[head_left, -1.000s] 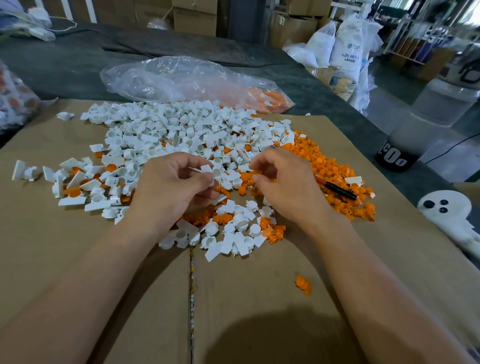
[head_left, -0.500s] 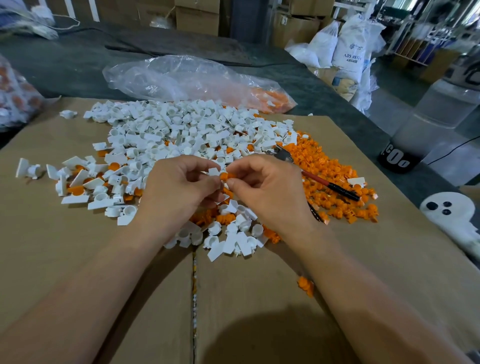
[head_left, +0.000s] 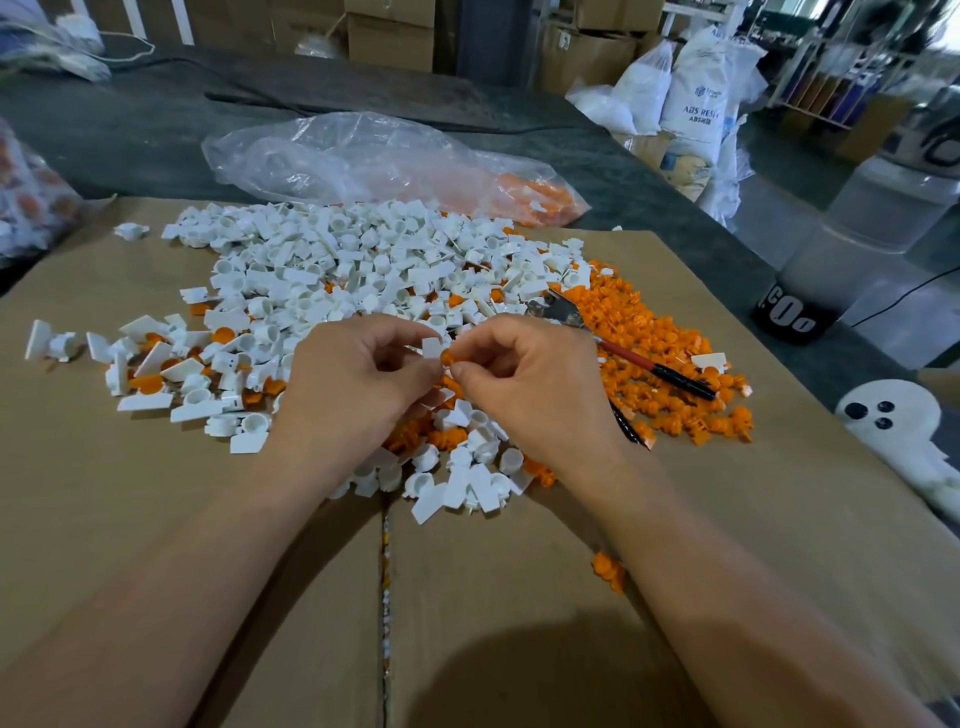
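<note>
Small white plastic piece (head_left: 431, 347), flat tab upright, touches round orange plug (head_left: 447, 359); both raised above desk (head_left: 649, 171) centre.

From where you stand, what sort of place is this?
Likely a small factory's assembly bench: heaps of white parts and orange parts on cardboard, sacks printed ABS resin, and stacked cartons behind.
</note>
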